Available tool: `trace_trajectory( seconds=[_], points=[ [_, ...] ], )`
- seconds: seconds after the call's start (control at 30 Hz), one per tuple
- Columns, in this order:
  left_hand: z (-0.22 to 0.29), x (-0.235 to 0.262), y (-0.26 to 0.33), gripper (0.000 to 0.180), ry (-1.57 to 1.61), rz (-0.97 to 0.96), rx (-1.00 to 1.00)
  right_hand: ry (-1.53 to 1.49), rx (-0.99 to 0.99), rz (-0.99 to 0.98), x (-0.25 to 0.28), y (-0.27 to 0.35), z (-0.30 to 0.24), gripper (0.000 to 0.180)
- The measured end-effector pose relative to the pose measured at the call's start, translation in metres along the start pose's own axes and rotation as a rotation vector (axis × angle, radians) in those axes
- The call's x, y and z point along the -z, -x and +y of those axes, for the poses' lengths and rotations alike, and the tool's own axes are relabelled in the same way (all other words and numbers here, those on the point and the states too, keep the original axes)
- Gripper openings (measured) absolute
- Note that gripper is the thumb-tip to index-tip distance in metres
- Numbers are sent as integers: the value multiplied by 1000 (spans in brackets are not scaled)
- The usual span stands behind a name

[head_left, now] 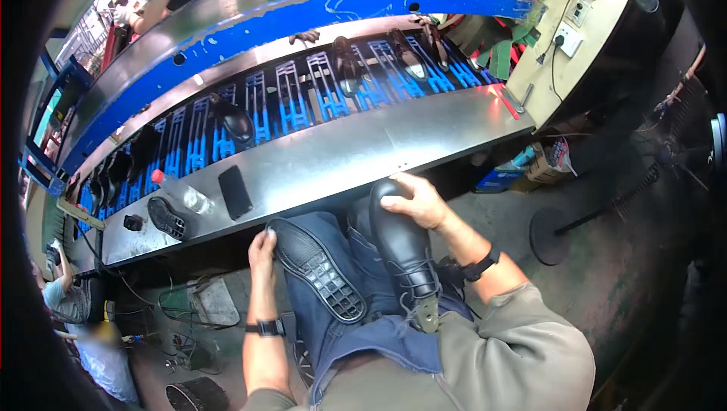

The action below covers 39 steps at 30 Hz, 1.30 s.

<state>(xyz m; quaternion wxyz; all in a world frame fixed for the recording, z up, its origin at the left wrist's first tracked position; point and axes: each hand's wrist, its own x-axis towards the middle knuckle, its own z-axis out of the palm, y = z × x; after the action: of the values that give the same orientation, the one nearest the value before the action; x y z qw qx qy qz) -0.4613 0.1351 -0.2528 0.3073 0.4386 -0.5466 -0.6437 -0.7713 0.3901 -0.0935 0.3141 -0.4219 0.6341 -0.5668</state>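
Note:
My right hand [418, 202] grips the toe of a black lace-up shoe [399, 241], thumb across its top. A metal-coloured fitting shows at the shoe's heel end, by my lap. On my left thigh lies a black shoe sole [318, 267], its hollow, gridded side facing up. My left hand [262, 250] pinches that sole's edge near the toe end; some of its fingers are hidden underneath. Sole and shoe are side by side, apart from each other. Another black sole [166, 218] lies on the metal bench ahead, left of a dark phone [235, 192].
The metal bench edge [333, 176] runs just beyond my knees. A clear bottle with a red cap [195, 197] lies there. Behind it, a blue-slatted conveyor [291, 97] carries several dark shoes, under a blue-edged shelf [341, 6]. A round-based stand [547, 235] is at right.

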Motion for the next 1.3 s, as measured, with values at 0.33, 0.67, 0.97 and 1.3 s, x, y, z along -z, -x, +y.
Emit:
trace_trajectory(
  seconds=[0.33, 0.67, 0.97, 1.3],
  points=[
    [110, -52, 39, 62, 783, -557, 126, -1223, -748, -112, -17, 116, 118, 69],
    [141, -59, 61, 75, 302, -476, -183, -1183, -662, -451, 2, 92, 72, 92],
    [158, -69, 94, 87, 628, -609, -126, -885, -637, -265, -35, 64, 32, 85],
    [191, -113, 129, 84, 268, -549, -275, -649, -225, -623, -55, 47, -8, 78]
  ],
)
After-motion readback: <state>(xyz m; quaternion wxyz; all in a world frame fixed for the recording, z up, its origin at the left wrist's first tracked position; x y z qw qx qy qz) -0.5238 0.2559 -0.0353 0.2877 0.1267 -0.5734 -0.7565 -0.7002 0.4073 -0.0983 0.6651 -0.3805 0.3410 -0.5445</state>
